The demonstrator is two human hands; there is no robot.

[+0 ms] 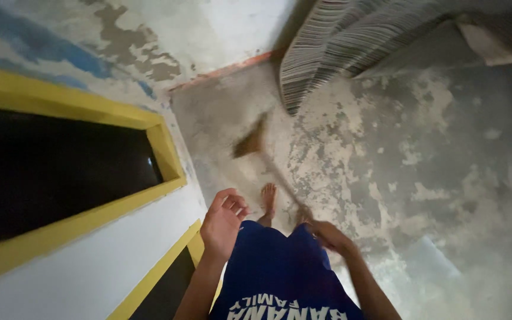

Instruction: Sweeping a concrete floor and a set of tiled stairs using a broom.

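One blurred straw broom point(256, 142), patchy concrete floor point(422, 166)

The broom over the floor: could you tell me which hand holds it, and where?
The right hand grips the broom at its handle's near end; the left hand holds nothing.

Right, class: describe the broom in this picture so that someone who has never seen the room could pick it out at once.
Start at the worn, patchy concrete floor right of the yellow-framed opening. Out ahead of the person's bare foot, a thin stick slants up from the right hand to a tan brush head. That broom is the only motion-blurred thing, unlike the sharp striped fabric behind it.
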